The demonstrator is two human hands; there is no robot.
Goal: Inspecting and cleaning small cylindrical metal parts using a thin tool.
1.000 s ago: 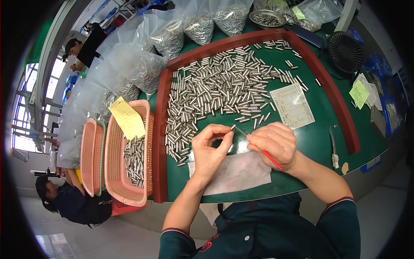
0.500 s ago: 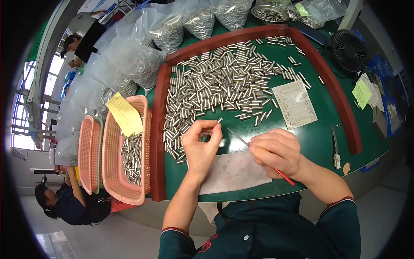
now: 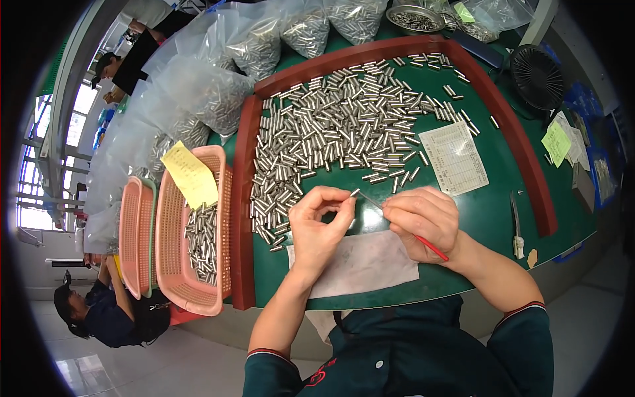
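Observation:
Between thumb and forefinger, my left hand pinches a small shiny metal pin. My right hand is closed round a thin pointed tool with a red handle, perhaps a needle file. Its slim metal tip meets the near end of the pin, or lies right beside it. Below both hands a greyish cloth lies on the green tabletop. Beyond them spreads a heap of loose metal pins.
A dark red frame borders the heap. Left of it stand pink baskets, one with pins and a yellow note. Bags of pins line the back. A printed sheet, tweezers and a black fan are at right.
My left hand has moved slightly right with the pin, and the tool's tip, earlier apart from it, now meets or nearly meets it. The right hand has shifted only a little.

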